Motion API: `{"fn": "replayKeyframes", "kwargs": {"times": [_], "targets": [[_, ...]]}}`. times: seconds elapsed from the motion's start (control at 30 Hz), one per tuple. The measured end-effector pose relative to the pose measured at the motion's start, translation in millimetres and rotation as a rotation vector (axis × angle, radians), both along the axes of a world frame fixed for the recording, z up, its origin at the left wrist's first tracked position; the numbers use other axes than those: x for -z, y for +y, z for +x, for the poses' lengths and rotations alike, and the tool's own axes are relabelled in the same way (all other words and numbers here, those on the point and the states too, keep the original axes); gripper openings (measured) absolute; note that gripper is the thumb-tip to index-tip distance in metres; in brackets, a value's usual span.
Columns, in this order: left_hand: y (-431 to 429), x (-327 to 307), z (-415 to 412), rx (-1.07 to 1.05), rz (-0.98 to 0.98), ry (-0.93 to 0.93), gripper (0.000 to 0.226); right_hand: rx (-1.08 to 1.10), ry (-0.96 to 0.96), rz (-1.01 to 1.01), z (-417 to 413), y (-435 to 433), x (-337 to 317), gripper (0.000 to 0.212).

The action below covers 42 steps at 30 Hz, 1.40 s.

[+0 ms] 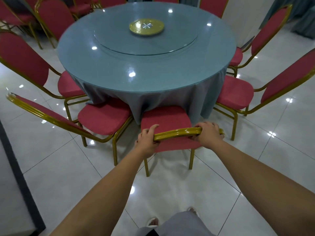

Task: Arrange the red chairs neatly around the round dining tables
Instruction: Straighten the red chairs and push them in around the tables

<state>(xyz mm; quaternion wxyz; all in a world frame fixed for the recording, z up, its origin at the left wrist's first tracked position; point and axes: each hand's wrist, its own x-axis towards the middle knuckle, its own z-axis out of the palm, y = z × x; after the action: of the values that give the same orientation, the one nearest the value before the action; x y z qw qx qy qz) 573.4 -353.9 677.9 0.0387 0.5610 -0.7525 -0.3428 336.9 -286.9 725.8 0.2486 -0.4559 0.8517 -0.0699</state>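
Note:
A red chair (166, 120) with a gold frame stands right in front of me, its seat partly under the hanging blue cloth of the round table (146, 68). My left hand (147, 138) grips the left end of its gold top rail. My right hand (208, 133) grips the rail's right end. Another red chair (102, 116) stands just to the left, with its back angled outward. A third red chair (235, 94) stands to the right of mine. More red chairs ring the far sides of the table.
A glass turntable (179, 41) with a gold centre disc (146, 27) sits on the table. Spare red chairs (54, 16) are bunched at the back left. The floor is glossy white tile (255, 167). A dark-edged wall base (18, 166) runs along the left.

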Motion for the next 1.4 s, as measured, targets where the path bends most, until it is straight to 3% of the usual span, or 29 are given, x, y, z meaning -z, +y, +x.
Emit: {"fn": "replayKeyframes", "kwargs": {"times": [1.1,1.27,1.4], "targets": [[-14.6,-7.4,-72.1,-0.072,0.075,-0.109,0.081,-0.171,-0.040,-0.045,-84.3,-36.3,14.5,0.041],[-2.5,-25.5,-79.2,-0.012,0.098,-0.295,0.098,-0.293,-0.094,0.068,-104.2,-19.6,5.9,0.097],[23.1,-42.6,-91.6,0.074,-0.053,-0.227,0.093,-0.293,-0.110,-0.041,-141.2,32.3,-6.4,0.097]]}}
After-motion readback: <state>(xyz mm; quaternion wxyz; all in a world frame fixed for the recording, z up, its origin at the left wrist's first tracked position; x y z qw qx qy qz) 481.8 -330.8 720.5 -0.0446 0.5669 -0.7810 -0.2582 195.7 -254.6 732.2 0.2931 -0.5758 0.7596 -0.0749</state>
